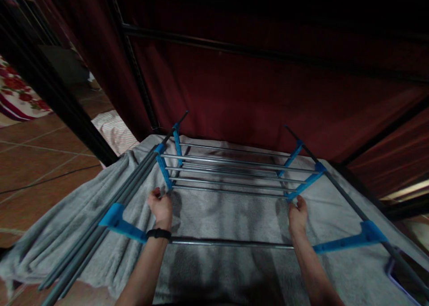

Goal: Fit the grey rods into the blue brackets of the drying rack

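A folding drying rack (231,172) with grey metal rods and blue plastic joints stands in front of me. A grey towel (228,216) is draped over it and hangs down both sides. My left hand (161,206) rests on the towel with its fingers curled at the near end of the left blue bracket (165,171). My right hand (297,213) lies on the towel too, fingertips closed at the lower end of the right blue bracket (306,183). A black band sits on my left wrist.
A dark red curtain (254,87) hangs close behind the rack. Brown floor tiles (36,158) spread to the left, with a striped cloth (115,131) and a floral fabric (16,95) beyond a black pole (60,100).
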`<action>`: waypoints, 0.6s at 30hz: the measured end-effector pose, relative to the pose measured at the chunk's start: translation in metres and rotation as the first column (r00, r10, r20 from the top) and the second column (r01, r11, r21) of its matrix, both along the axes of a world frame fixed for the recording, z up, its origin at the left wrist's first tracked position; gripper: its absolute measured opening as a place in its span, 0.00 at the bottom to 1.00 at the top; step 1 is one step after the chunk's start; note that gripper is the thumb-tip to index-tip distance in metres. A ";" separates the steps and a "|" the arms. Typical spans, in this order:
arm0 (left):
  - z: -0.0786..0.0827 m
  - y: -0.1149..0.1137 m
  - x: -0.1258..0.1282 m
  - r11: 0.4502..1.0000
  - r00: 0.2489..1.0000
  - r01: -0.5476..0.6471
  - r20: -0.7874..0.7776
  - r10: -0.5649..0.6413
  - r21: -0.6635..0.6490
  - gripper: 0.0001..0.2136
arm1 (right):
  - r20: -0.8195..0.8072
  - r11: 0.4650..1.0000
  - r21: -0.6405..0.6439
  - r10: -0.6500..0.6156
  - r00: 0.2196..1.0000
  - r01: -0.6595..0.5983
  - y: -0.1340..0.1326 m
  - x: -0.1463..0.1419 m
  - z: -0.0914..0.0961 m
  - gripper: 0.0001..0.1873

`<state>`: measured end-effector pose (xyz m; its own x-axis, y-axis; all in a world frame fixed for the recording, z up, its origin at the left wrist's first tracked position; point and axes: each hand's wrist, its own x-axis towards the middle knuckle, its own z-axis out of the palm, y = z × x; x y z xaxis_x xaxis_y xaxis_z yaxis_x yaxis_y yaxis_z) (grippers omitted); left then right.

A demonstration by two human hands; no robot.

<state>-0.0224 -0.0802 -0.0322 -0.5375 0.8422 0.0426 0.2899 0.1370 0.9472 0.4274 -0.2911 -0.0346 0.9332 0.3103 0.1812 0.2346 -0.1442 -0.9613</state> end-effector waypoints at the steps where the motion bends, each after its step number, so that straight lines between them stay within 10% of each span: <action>1: 0.000 -0.003 0.001 1.000 1.000 -0.003 0.029 0.003 0.001 0.13 | 0.001 1.000 0.013 -0.007 1.000 0.007 -0.004 -0.017 0.011 0.28; 6: 0.006 -0.018 0.029 0.924 0.913 0.380 0.171 -0.369 -0.036 0.08 | -0.074 0.874 0.176 0.471 0.879 -0.453 -0.015 -0.080 0.104 0.10; 10: 0.016 -0.018 0.064 0.609 0.611 0.788 0.247 -0.753 -0.091 0.16 | -0.006 0.805 0.316 0.531 0.847 -0.503 0.001 -0.074 0.204 0.07; 14: 0.023 -0.016 0.084 0.400 0.419 0.887 0.042 -0.907 -0.230 0.13 | 0.027 0.693 0.059 0.719 0.695 -0.719 0.046 -0.055 0.281 0.11; 18: 0.029 -0.015 0.086 0.255 0.214 0.880 -0.145 -0.966 -0.401 0.11 | -0.175 0.286 -0.313 0.920 0.351 -0.905 0.115 -0.042 0.297 0.20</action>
<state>0.0633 -0.0951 -0.0033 0.6443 0.7321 -0.2213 0.5844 -0.2847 0.7599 0.3850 -0.1760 0.2627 0.0036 0.9958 -0.0912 0.4420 -0.0834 -0.8931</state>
